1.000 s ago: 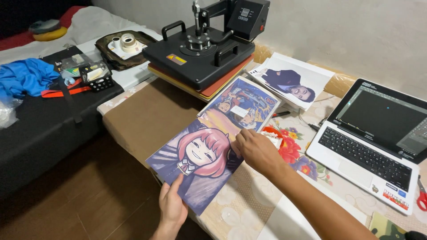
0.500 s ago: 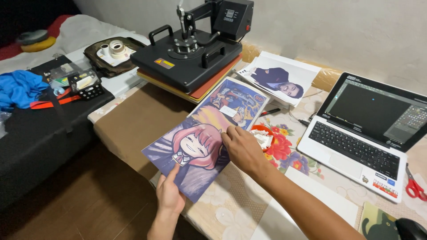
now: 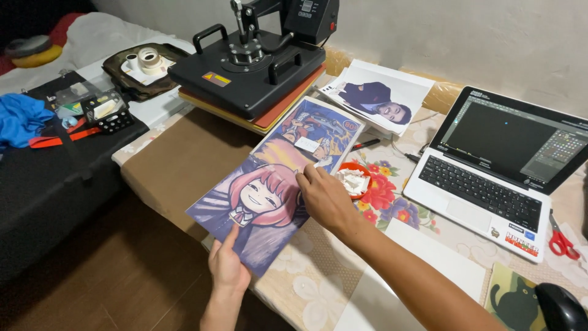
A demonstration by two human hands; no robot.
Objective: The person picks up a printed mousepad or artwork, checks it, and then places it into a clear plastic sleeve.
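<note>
Hands steady a printed picture (image 3: 257, 211) of a pink-haired cartoon girl at the near edge of the table (image 3: 177, 165), its long axis running from about 7 o'clock to 1 o'clock and its lower corner hanging past the table's edge. The left hand (image 3: 228, 266) pinches that lower edge, thumb on top. The right hand (image 3: 324, 196) lies flat and open on the sheet's right side, fingers spread. A second cartoon print (image 3: 312, 138) lies just beyond at 1 o'clock, its far corner tucked under the one black heat press (image 3: 251, 64). A third print (image 3: 380, 98) rests at 2 o'clock from the first. One open laptop (image 3: 496, 178) sits at 3 o'clock, with one pair of red scissors (image 3: 560, 239) beside it.
</note>
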